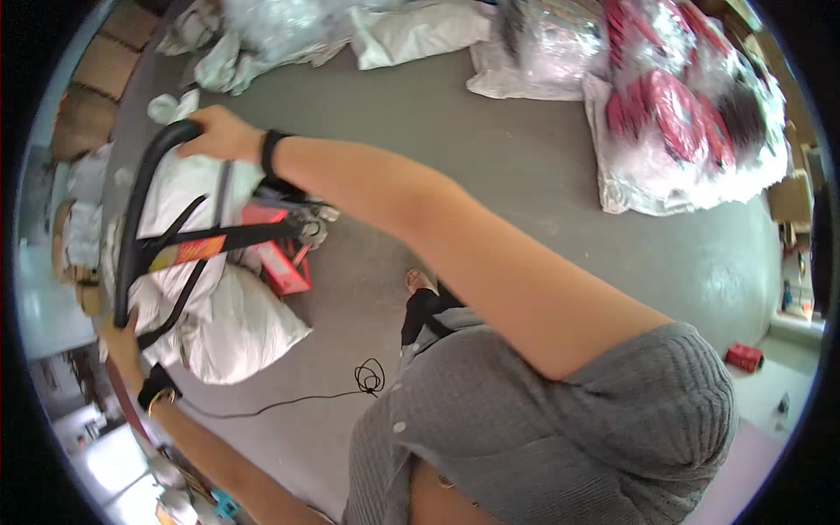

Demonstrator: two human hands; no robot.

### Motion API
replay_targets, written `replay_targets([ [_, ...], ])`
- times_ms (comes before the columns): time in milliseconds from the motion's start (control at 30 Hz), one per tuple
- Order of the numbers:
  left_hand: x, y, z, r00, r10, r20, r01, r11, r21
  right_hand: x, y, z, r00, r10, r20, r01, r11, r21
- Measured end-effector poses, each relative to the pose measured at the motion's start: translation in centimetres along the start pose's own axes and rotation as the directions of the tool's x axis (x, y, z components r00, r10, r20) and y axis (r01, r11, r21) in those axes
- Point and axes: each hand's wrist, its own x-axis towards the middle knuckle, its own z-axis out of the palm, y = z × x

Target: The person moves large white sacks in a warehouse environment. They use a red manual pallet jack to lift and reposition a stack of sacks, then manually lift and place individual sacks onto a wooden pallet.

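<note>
A black looped handle [136, 210] of a pallet jack stands at the left, its shaft running down to a red base [284, 267] with a metal pump part. My right hand [219, 133] is wrapped round the far end of the loop, with the arm stretched across the view. The near end of the loop is in my left hand [122, 346], whose fingers are partly hidden behind the bar. White stuffed sacks [241, 328] lie behind and beneath the handle. How they rest on the jack's forks is hidden.
Plastic-wrapped bundles in red and black [669, 122] stand on the grey floor [516, 166] at the far right. More white sacks [420, 33] line the back. A thin black cable [306, 401] lies coiled near my feet. Cardboard boxes [96, 66] are stacked at the far left.
</note>
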Motion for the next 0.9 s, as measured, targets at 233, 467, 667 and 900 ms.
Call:
replay_targets([
  [233,-12.6,8.7,-3.1,0.990,-0.128,0.058,0.127,0.992,0.023,-11.8,-5.8,-1.9,0.979,0.157,0.130,-0.164,0.985,0.051],
  [467,-23.4,19.4,-3.5,0.701,-0.424,0.574,0.388,0.901,0.192,-26.6,-9.6,-5.4,0.988,0.122,0.097,-0.124,0.992,0.011],
  [667,-32.0,19.9,-0.2,0.857,-0.402,0.322,0.341,0.911,0.230,-34.4,-9.9,-4.3,0.991,0.125,0.038,-0.121,0.988,-0.094],
  [900,-42.8,20.3,2.1,0.846,-0.385,0.368,0.339,0.922,0.186,-45.6,-11.0,-3.6,0.994,0.067,0.085,-0.051,0.981,-0.186],
])
